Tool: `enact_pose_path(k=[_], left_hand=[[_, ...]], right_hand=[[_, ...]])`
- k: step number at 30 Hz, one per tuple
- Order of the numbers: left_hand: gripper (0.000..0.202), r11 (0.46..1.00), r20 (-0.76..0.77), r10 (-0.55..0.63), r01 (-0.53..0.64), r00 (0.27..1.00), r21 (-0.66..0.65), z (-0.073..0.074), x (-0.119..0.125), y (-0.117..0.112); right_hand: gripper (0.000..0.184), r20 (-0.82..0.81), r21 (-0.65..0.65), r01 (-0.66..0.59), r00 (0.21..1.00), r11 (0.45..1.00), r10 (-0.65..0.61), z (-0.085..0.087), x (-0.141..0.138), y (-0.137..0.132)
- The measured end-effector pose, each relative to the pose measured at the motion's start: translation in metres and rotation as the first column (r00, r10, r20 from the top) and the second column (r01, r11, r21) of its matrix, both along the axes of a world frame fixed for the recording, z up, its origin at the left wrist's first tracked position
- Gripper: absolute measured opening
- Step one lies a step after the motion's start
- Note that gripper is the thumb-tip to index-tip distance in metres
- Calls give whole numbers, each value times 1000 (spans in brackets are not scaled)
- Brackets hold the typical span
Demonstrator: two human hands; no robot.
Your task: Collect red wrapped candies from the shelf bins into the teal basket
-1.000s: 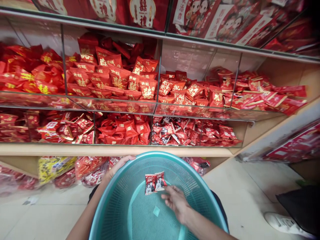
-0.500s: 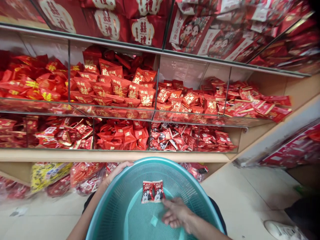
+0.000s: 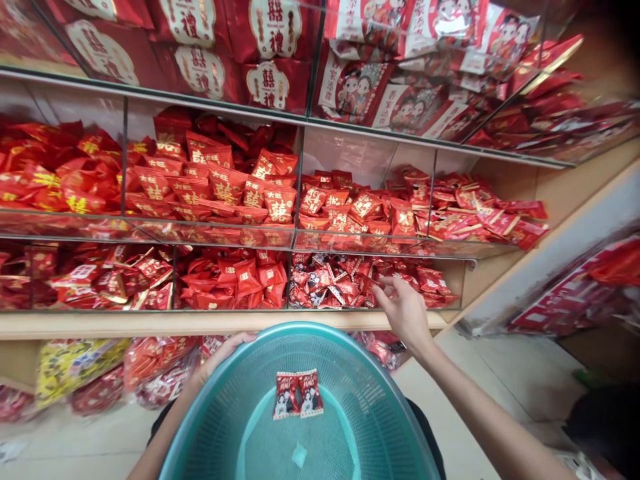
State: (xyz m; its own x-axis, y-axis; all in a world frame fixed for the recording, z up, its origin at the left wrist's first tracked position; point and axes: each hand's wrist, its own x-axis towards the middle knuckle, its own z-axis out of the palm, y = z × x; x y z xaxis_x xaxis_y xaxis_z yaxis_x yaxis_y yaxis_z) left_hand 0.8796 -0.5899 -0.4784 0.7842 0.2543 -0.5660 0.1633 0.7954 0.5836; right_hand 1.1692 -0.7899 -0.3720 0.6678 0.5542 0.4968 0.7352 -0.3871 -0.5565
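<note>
A large teal plastic basket (image 3: 200,413) stands before me, tilted a little so I look down into it. Inside, two small red candy packets (image 3: 299,395) with cartoon figures lie side by side on its inner wall. My left hand (image 3: 223,353) grips the basket's left rim. At the front of the lowest shelf compartment is my right hand (image 3: 404,308), its fingers loosely bent and apart, with nothing visible in them. Just left of its fingertips is a heap of matching red, white and black packets (image 3: 330,283).
Glass-divided shelves hold several heaps of red packets (image 3: 225,187). Larger red bags (image 3: 273,33) fill the top shelf. Below the wooden ledge (image 3: 125,325) lie plastic bags of goods, one yellow (image 3: 80,367). At right are the wooden side panel (image 3: 575,193) and tiled floor.
My right hand has left the basket's inside and moved up and forward to the lowest shelf. The two packets stay in the basket. My left hand still holds the rim.
</note>
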Motion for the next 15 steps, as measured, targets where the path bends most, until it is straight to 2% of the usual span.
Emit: enact_pose_path(k=[4, 6, 8, 11, 15], left_hand=[[25, 1000, 2, -5, 5, 1000, -18, -3, 0, 2], [25, 1000, -15, -8, 8, 1000, -22, -5, -2, 3], [23, 1000, -8, -3, 3, 1000, -7, -6, -2, 3], [26, 1000, -27, -8, 8, 1000, 7, -7, -2, 4], [25, 1000, -17, -3, 3, 1000, 31, -6, -1, 4]], right_hand=[[38, 35, -119, 63, 998, 991, -59, -5, 14, 15], [36, 16, -123, 71, 997, 990, -69, -9, 18, 20], [37, -53, -61, 47, 997, 997, -50, -10, 22, 23], [41, -193, 101, 28, 981, 994, -8, -1, 20, 18], [41, -363, 318, 19, 926, 948, 104, 14, -7, -1]])
